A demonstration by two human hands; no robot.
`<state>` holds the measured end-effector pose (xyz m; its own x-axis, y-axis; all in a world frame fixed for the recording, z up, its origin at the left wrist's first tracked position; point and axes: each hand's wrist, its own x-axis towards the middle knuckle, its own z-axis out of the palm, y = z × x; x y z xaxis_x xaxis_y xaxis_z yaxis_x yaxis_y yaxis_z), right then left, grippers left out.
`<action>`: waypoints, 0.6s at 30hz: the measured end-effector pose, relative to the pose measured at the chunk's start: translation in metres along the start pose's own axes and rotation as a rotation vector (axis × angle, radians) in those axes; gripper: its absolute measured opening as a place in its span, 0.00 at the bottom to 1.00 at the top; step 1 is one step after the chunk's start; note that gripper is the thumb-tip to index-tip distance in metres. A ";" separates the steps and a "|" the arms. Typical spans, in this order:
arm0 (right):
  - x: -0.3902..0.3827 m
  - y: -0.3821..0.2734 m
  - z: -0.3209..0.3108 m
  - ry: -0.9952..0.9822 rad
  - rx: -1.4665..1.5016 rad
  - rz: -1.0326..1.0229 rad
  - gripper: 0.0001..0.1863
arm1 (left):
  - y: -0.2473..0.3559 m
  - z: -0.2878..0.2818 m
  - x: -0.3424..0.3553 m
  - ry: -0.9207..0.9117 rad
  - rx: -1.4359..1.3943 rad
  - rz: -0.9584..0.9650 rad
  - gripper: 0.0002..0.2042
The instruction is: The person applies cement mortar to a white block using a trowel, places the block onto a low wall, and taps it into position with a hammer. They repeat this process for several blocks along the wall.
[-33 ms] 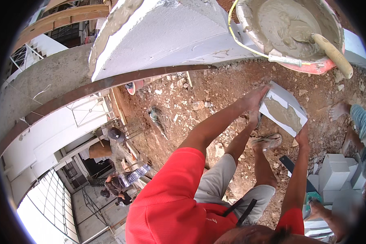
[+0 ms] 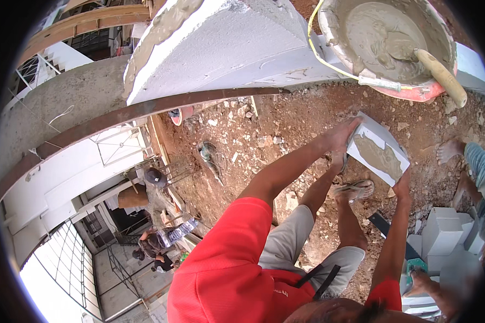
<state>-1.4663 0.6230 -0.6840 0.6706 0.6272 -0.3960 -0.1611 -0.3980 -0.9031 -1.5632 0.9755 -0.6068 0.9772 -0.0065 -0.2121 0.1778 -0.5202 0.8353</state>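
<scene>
A white lightweight concrete block [image 2: 365,159] with a patch of grey mortar [image 2: 380,153] on its face is held out in front of me, tilted. My left hand [image 2: 346,134] grips its left end, the fingers partly hidden behind it. My right hand [image 2: 402,184] is closed around the lower right corner. Beyond the block, a bucket of wet mortar [image 2: 355,28] stands on a white block wall [image 2: 237,46]. A trowel with a wooden handle [image 2: 441,78] rests in the mortar.
Several white blocks [image 2: 442,229] are stacked at the right, beside a handsaw [image 2: 381,222] held by another person's hand [image 2: 423,282]. That person's bare foot [image 2: 448,151] is nearby. Rubble covers the reddish soil [image 2: 285,124]. Another worker [image 2: 156,242] is at the far left.
The view has shifted slightly. Both hands keep their hold on the block, which sits a touch lower in the picture.
</scene>
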 end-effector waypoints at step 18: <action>-0.266 -0.526 -0.134 -0.048 -0.082 -0.034 0.52 | 0.484 -0.256 -0.186 0.308 -0.505 0.227 0.55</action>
<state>-1.4627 0.5755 -0.0809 0.6388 0.6720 -0.3746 -0.0776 -0.4281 -0.9004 -1.6297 0.9434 -0.0336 0.9722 0.2157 0.0909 -0.0782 -0.0668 0.9947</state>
